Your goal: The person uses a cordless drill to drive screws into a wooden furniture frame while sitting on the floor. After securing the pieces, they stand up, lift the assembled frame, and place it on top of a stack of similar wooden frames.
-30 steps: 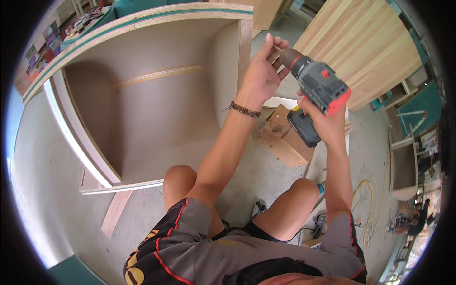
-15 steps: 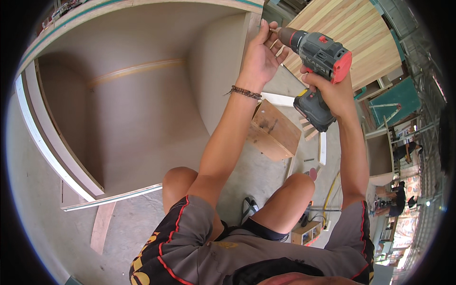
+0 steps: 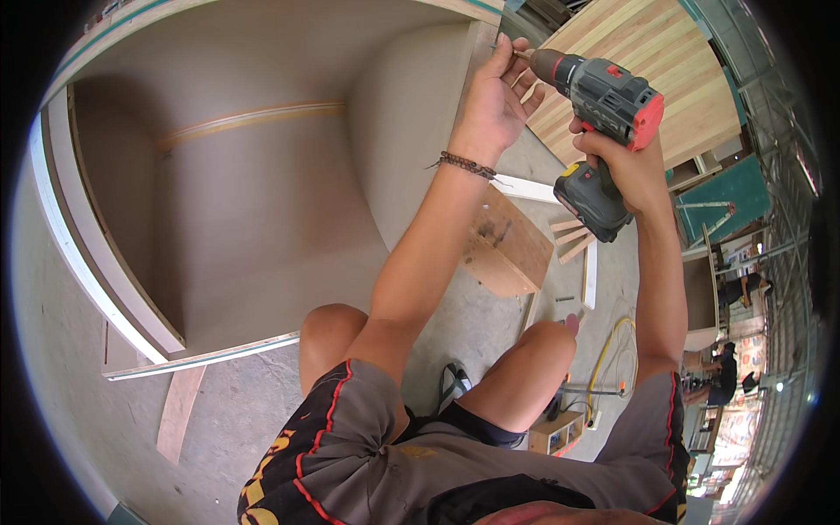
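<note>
My right hand (image 3: pixel 626 166) is wrapped round the handle of a grey-and-red cordless drill (image 3: pixel 604 94), its chuck pointing up and left. At the chuck's front a thin bit (image 3: pixel 524 54) reaches the fingertips of my left hand (image 3: pixel 493 114). Thumb and forefinger there pinch what looks like a small screw, mostly hidden by the fingers; the other fingers are loosely curled. Both hands are beside the right front edge (image 3: pixel 475 66) of a large open cabinet (image 3: pixel 271 219) with brownish-grey inner walls. Whether the screw touches that edge is unclear.
Below my forearms a wooden box (image 3: pixel 512 241) rests on the concrete floor, near short wood strips (image 3: pixel 573 241). A slatted wood panel (image 3: pixel 647 79) lies beyond the drill. A yellow hose (image 3: pixel 604 354) and small wooden box (image 3: pixel 556 433) are near my knee. People (image 3: pixel 724 372) work far right.
Both hands and the drill appear slightly farther right in the picture, as the whole view has shifted a little. The pinch and the grip on the drill are the same.
</note>
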`<state>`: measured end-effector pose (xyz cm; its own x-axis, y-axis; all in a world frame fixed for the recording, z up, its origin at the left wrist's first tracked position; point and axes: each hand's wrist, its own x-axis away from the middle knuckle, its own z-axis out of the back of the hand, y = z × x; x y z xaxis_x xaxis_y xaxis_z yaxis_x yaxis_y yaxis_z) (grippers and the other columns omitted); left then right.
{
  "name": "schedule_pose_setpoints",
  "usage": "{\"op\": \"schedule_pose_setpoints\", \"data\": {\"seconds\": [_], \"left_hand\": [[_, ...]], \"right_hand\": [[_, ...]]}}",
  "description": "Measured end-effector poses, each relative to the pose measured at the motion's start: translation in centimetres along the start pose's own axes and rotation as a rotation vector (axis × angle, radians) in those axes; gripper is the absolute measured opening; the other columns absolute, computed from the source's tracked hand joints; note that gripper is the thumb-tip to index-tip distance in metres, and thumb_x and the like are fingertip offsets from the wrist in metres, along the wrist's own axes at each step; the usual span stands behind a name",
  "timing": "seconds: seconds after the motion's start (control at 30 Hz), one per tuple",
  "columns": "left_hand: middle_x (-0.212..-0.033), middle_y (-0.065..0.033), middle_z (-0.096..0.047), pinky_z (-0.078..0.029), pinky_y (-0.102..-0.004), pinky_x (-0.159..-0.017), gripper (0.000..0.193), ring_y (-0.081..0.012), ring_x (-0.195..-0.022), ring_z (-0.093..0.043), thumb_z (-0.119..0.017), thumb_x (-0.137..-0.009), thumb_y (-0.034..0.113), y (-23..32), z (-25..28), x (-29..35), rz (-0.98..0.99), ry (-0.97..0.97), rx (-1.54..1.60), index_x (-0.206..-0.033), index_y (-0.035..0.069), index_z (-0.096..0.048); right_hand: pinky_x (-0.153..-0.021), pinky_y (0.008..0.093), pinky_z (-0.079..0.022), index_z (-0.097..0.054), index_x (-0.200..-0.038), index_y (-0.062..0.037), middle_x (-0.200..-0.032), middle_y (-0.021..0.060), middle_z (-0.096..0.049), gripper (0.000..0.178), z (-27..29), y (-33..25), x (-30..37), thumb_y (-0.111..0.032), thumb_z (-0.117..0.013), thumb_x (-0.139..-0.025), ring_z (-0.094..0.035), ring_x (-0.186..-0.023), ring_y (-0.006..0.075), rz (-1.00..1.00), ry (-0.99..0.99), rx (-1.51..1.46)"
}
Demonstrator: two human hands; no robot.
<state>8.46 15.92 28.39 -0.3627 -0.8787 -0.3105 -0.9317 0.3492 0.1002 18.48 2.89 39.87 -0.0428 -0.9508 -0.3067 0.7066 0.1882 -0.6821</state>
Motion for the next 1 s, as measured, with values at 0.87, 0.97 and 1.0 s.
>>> {"op": "schedule_pose_setpoints", "data": {"seconds": [0.87, 0.97, 1.0], "left_hand": [[-0.095, 0.0088, -0.065, -0.049, -0.0308, -0.077, 0.026, -0.0065, -0.085, -0.058, -0.061, -0.101, 0.044, -0.3, 0.6, -1.7, -0.086, -0.017, 0.127, -0.106, 0.019, -0.065], [-0.098, 0.0079, -0.067, -0.049, -0.0294, -0.077, 0.025, -0.0061, -0.086, -0.059, -0.061, -0.101, 0.042, -0.8, 0.6, -2.2, -0.115, -0.029, 0.150, -0.107, 0.018, -0.065], [-0.098, 0.0076, -0.067, -0.049, -0.0288, -0.077, 0.025, -0.0061, -0.086, -0.059, -0.061, -0.101, 0.042, -0.7, 0.5, -2.2, -0.124, -0.013, 0.163, -0.108, 0.018, -0.065]], "right_hand": [[-0.058, 0.0253, -0.049, -0.067, -0.107, -0.0015, -0.089, 0.0042, -0.071, 0.032, 0.1, -1.0, -1.9, 0.001, -0.072, -0.075, -0.061, -0.067, 0.0091, 0.031, -0.029, 0.174], [-0.057, 0.0255, -0.049, -0.066, -0.106, -0.0011, -0.086, 0.0043, -0.071, 0.034, 0.8, -1.0, -2.7, -0.006, -0.072, -0.072, -0.060, -0.064, 0.0095, 0.042, -0.049, 0.189], [-0.056, 0.0255, -0.048, -0.066, -0.105, -0.0012, -0.084, 0.0039, -0.070, 0.034, 1.0, -0.9, -3.1, -0.006, -0.072, -0.072, -0.060, -0.063, 0.0094, 0.044, -0.063, 0.200]]}}
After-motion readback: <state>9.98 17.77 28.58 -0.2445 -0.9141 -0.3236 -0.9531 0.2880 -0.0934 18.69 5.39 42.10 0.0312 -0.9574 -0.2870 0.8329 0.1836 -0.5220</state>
